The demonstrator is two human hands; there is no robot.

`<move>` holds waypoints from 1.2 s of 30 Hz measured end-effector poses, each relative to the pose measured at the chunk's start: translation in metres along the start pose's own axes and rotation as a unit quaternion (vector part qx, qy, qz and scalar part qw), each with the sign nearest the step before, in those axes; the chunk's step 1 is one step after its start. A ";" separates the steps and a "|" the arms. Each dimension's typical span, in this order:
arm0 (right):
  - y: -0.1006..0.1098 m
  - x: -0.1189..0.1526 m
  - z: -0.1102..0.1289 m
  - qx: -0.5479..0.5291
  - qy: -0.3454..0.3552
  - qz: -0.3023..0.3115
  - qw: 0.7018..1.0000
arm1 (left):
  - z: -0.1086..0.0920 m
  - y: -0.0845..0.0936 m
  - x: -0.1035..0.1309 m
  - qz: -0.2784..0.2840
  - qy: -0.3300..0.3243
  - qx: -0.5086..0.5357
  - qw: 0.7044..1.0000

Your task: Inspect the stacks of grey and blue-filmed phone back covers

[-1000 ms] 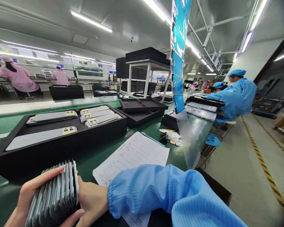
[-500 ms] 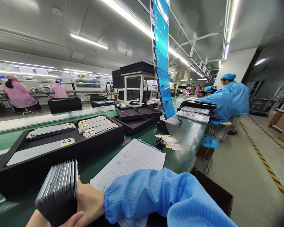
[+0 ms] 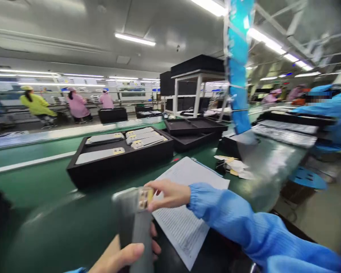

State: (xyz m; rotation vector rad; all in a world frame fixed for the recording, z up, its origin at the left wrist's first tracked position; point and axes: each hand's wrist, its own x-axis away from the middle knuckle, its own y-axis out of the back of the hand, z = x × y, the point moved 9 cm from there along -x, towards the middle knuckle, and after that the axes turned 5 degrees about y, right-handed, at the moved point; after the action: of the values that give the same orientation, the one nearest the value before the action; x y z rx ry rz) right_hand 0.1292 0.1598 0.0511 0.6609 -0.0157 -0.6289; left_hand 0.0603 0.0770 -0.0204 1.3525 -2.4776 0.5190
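Observation:
A stack of phone-like panels [image 3: 127, 223] stands upright just left of the printed sheet, blurred by motion. My left hand [image 3: 130, 250] is wrapped round its lower part, thumb in front and fingers at the right side. At the top right corner, beside a yellow patch with dark round holes, my right hand [image 3: 169, 194] pinches the edge of the stack. Behind the hands, a black tray [image 3: 122, 167] holds several flat grey panels [image 3: 95, 155] with yellow ends. The printed sheet [image 3: 184, 231] lies under and beside my right hand.
Stacked black trays [image 3: 193, 127] sit farther back. A blue film strip [image 3: 238, 72] hangs above the table [image 3: 53, 227] at the right. Paper scraps [image 3: 235, 167] and a blue stool [image 3: 308, 177] are at the right. Several people in coveralls sit in the background.
The view has swung left. The stack has turned so a panel's broad face shows, and my right hand has moved from its side to its top corner.

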 end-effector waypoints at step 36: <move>-0.007 0.013 -0.022 -0.283 0.038 -0.070 0.956 | 0.017 -0.029 -0.006 0.136 -0.016 -0.039 0.990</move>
State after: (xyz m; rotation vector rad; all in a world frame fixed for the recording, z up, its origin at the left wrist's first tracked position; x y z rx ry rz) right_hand 0.1409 0.1606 0.0271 0.1286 0.2783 -0.7034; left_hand 0.0870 0.0600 -0.0330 1.0067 -2.6958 0.4551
